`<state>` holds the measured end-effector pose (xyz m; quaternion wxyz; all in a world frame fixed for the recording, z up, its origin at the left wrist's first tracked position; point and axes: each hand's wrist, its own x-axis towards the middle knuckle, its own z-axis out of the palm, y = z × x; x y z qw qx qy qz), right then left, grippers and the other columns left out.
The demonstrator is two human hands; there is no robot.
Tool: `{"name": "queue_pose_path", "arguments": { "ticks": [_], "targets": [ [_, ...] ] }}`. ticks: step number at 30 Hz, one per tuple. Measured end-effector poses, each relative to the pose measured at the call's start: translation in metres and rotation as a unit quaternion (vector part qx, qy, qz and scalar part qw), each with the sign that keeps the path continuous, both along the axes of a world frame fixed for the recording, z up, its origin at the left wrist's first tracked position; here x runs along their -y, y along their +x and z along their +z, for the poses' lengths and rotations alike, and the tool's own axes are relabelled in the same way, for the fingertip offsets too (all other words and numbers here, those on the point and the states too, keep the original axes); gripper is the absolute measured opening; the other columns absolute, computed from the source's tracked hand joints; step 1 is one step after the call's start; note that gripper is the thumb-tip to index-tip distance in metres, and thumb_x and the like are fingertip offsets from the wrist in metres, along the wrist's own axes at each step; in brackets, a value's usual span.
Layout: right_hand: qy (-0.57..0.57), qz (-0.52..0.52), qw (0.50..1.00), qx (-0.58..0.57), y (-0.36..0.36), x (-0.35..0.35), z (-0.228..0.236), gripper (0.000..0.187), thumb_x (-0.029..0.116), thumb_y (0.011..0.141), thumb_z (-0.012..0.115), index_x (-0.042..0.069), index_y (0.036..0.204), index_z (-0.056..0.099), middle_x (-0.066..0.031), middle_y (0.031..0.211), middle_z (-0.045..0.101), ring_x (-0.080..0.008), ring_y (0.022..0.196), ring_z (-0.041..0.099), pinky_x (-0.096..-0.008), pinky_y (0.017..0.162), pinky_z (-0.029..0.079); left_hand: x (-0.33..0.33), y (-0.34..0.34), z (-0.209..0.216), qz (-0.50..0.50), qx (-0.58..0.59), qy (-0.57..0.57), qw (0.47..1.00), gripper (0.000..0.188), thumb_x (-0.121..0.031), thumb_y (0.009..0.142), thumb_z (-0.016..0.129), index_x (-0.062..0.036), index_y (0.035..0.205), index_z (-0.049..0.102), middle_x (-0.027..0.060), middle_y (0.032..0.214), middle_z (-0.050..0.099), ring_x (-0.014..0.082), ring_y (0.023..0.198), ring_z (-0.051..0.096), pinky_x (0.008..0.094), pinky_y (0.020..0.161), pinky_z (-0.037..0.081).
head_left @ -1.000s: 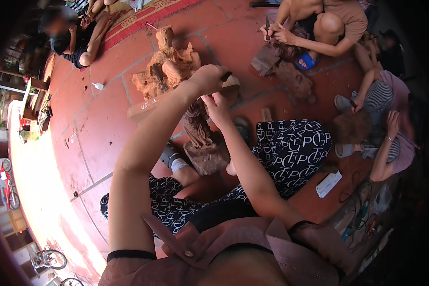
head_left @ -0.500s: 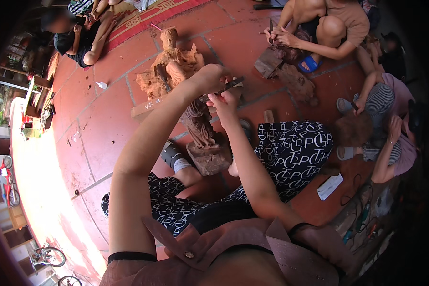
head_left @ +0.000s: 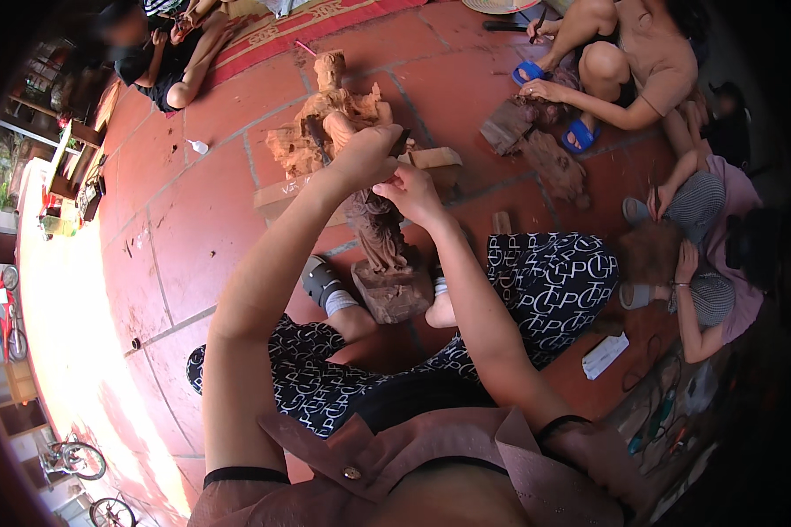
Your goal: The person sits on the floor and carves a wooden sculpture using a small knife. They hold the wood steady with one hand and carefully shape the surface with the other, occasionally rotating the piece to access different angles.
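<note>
My left hand [head_left: 376,151] is closed around a dark flat tool [head_left: 402,142]; only a short end shows past the fingers, too little to name its kind. Just below it, my right hand [head_left: 410,193] has its fingers pinched together near the left wrist; what they grip is hidden. Both hands are over the top of a dark brown carved wooden figure [head_left: 380,233], which stands upright between my feet. Its block-shaped base [head_left: 394,294] rests on the floor, while its upper part is covered by the hands.
Beyond the hands stands a larger orange-brown carved wooden statue [head_left: 330,110], with a wooden beam [head_left: 277,200] in front. To the right, a person in blue sandals [head_left: 580,136] sits by another carving [head_left: 554,167]. Paper [head_left: 605,356] and cables lie at right; a small white bottle [head_left: 198,147] at left.
The dark tool stuck out further to the right before; now mostly my left hand covers it. The person at far right has lifted one hand away from the carving.
</note>
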<state>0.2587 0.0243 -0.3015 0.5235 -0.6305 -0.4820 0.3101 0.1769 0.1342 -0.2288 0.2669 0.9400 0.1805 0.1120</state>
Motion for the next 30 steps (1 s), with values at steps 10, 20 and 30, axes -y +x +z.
{"name": "queue_pose_path", "arguments": {
  "ticks": [10, 20, 30],
  "targets": [
    [-0.013, 0.022, 0.997, 0.078, 0.011, -0.012, 0.005, 0.024, 0.013, 0.076, 0.069, 0.003, 0.096, 0.060, -0.0087, 0.080, 0.064, -0.0189, 0.072, 0.060, -0.0323, 0.068, 0.048, 0.001, -0.003, -0.002, 0.078, 0.035, 0.028, 0.996, 0.022, -0.010, 0.070, 0.058, 0.0016, 0.087, 0.050, 0.0253, 0.087, 0.059, 0.0422, 0.089, 0.057, 0.0450, 0.076, 0.045],
    [0.010, 0.042, 0.999, 0.001, 0.017, -0.023, -0.011, 0.025, 0.013, 0.075, 0.072, 0.003, 0.096, 0.063, -0.0087, 0.080, 0.065, -0.0180, 0.072, 0.060, -0.0315, 0.068, 0.048, 0.006, -0.005, -0.004, 0.157, 0.081, 0.013, 0.984, 0.021, -0.009, 0.071, 0.057, 0.0007, 0.088, 0.049, 0.0256, 0.085, 0.059, 0.0436, 0.085, 0.057, 0.0470, 0.073, 0.046],
    [0.028, -0.026, 0.997, 0.069, 0.001, -0.009, -0.004, 0.018, 0.011, 0.080, 0.068, 0.004, 0.096, 0.061, -0.0094, 0.082, 0.064, -0.0190, 0.072, 0.061, -0.0307, 0.068, 0.048, 0.013, -0.006, -0.001, 0.172, 0.080, 0.009, 0.982, 0.019, -0.007, 0.071, 0.054, -0.0001, 0.088, 0.048, 0.0232, 0.089, 0.059, 0.0436, 0.087, 0.056, 0.0473, 0.073, 0.046]
  ]
}}
